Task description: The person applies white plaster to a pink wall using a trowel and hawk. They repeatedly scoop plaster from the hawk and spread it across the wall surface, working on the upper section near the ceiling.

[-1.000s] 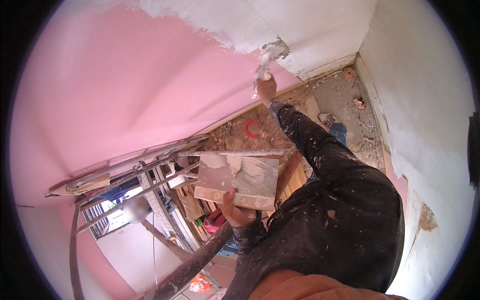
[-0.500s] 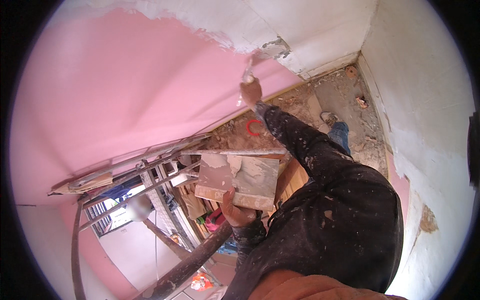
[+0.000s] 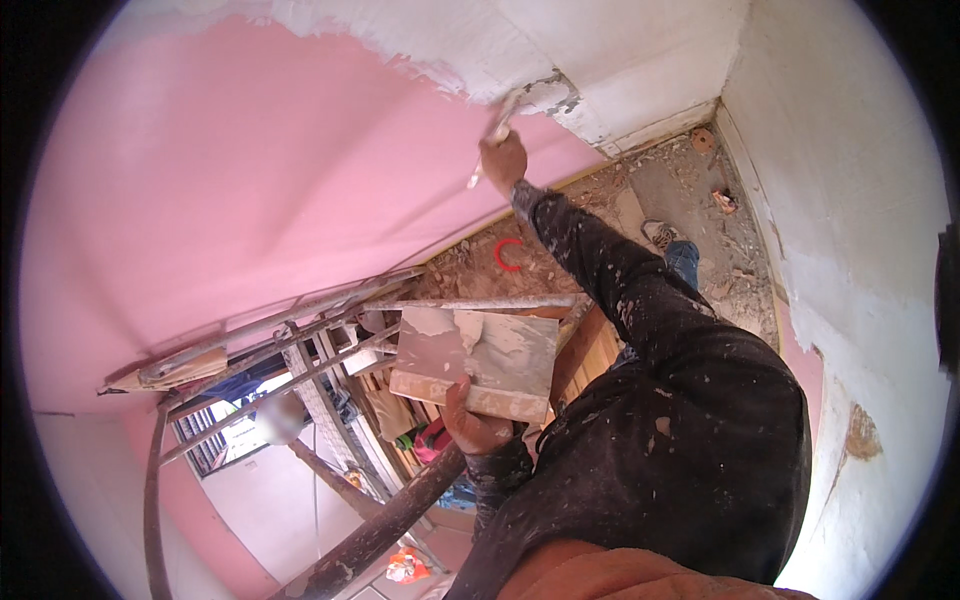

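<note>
My right hand (image 3: pixel 504 160) is stretched out to the pink wall (image 3: pixel 270 150), closed round a plastering trowel (image 3: pixel 505 118) seen nearly edge-on. The trowel's far end is at the border between bare pink paint and white plaster, beside a rough grey patch (image 3: pixel 550 94). Nearer my body, my left hand (image 3: pixel 476 428) grips a flat, pale plaster board (image 3: pixel 500 392) by its near edge, the thumb on its side. Smears and a ridge of wet-looking grey plaster (image 3: pixel 490 340) lie on top of the board.
Metal scaffold tubes (image 3: pixel 390 520) cross the lower left. A red ring-shaped piece (image 3: pixel 508 254) lies on the rubble-strewn floor (image 3: pixel 460 262). A person's shoe (image 3: pixel 658 234) and jeans leg show beyond my right sleeve. A white wall (image 3: pixel 850 200) rises on the right.
My right hand and the trowel have moved up along the wall, away from my body, toward the grey patch. My left hand and the board have stayed almost still.
</note>
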{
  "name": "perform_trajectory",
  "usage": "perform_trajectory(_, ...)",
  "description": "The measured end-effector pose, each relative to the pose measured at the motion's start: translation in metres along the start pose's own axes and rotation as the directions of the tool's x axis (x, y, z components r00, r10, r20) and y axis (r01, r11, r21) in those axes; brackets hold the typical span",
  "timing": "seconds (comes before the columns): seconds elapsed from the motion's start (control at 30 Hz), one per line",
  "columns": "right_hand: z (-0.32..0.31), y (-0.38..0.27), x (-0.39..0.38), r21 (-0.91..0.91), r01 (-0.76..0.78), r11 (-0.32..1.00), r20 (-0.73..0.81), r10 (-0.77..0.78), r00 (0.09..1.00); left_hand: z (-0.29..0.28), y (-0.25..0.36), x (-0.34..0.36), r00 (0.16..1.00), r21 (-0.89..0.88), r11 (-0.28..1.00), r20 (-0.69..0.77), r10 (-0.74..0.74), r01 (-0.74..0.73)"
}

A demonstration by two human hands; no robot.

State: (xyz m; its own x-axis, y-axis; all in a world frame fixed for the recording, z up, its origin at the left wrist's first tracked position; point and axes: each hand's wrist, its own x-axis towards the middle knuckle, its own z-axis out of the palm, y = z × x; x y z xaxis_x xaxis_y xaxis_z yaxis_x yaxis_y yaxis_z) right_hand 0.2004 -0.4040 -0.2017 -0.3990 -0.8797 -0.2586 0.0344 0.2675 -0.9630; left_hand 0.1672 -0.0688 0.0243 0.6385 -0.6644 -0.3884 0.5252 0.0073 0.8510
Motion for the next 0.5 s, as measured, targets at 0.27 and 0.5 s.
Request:
perform_trajectory(0.27, -0.024, 0.052, 0.055, 0.429, -0.152, 0.89, -0.002, 0.169, 0.986, 0.018, 0.004, -0.004, 1.0, 0.033, 0.999, -0.007, 0.001, -0.001)
perform_trajectory(0.5, 0.022, -0.028, 0.061, 0.053, 0.288, 0.956, 0.141, -0.293, 0.946, 0.014, 0.002, -0.001, 1.0, 0.033, 0.999, 0.001, -0.006, 0.006)
